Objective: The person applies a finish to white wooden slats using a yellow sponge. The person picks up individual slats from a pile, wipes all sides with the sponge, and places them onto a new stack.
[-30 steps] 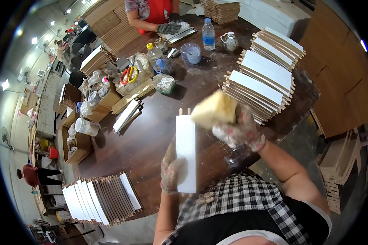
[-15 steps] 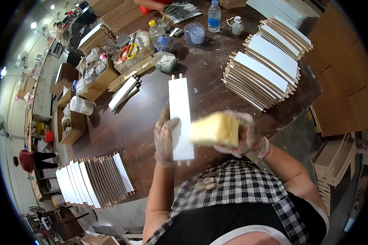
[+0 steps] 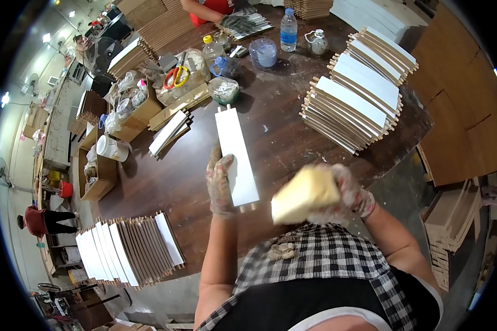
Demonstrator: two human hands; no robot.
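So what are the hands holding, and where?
The right hand grips a yellow sponge by its right end. The left hand lies flat on the white panel, at its left edge, not gripping it.

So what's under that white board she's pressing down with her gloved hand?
The white board lies flat on the dark brown table, with small pegs showing at both ends. The left hand rests on its left edge. Whatever lies directly beneath the board is covered.

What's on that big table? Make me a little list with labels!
Left hand: gloved, flat on the white board
Right hand: gloved, holds a yellow sponge beside the board's near end
Table: dark wood
Right side: stacked white boards
Near left edge: a row of boards
Far side: water bottle, scissors
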